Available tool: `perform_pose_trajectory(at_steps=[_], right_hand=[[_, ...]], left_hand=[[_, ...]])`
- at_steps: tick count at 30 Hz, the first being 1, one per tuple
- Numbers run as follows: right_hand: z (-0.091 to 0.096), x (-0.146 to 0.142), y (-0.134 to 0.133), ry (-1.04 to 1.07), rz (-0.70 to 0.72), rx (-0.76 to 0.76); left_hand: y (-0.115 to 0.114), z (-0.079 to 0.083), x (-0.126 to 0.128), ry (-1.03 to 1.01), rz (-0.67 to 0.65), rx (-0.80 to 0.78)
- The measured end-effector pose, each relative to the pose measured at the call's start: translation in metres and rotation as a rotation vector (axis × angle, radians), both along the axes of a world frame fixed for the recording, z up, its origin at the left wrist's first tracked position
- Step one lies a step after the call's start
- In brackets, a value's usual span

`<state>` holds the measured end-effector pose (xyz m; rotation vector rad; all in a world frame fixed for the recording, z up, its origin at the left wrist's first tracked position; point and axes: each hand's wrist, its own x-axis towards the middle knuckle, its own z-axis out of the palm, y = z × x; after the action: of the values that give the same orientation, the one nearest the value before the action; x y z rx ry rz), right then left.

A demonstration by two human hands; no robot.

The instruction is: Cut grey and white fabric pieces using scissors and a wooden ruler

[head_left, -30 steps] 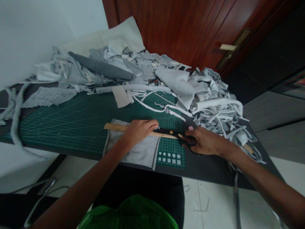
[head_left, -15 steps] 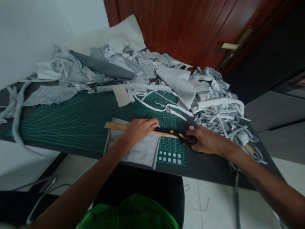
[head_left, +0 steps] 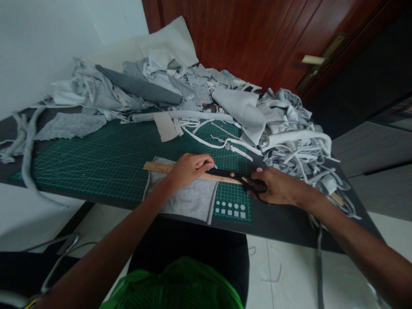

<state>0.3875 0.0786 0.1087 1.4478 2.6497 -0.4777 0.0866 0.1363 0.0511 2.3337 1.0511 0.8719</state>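
A dark table point(head_left: 283, 227) runs across the view, topped by a green cutting mat point(head_left: 96, 167) with a printed grid. Behind the mat rises a loose pile of scraps point(head_left: 283, 124), mostly grey and white knit offcuts and strips. At the near edge of the mat lies a grey fabric point(head_left: 189, 201) piece, soft and light; it will likely shift or stretch if dragged, so it handles best pressed flat against the mat. A wooden ruler point(head_left: 161, 167) lies across its upper part, stiff and light, and is best steadied from above along its length.

The left hand point(head_left: 189, 170) rests on the ruler and fabric, fingers together and bearing down rather than wrapped around anything. Black scissors point(head_left: 231, 175) lie along the ruler's far edge, their tip reaching the left fingers. The right hand point(head_left: 278, 186) closes firmly on the scissors' handles, which are the natural place to hold them. The blades look nearly together, but at this angle I cannot tell exactly how far apart they stand.
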Motion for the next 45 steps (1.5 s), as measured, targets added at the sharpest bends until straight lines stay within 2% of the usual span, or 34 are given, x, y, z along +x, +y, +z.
perform_pose_trajectory(at_steps=[9,29,38,45], right_hand=[[-0.006,-0.004,0.006,0.033,0.029,-0.029],[-0.005,-0.003,0.007,0.062,0.030,-0.017],[-0.001,-0.010,0.005,0.035,-0.001,-0.031],[-0.001,-0.018,0.006,0.056,0.010,-0.031]], left_hand=[[0.001,-0.001,0.001,-0.061,0.005,-0.006],[0.001,-0.002,0.000,-0.114,0.028,-0.032],[0.001,-0.002,0.000,-0.258,0.000,-0.111],[0.001,-0.002,0.001,-0.291,-0.017,-0.121]])
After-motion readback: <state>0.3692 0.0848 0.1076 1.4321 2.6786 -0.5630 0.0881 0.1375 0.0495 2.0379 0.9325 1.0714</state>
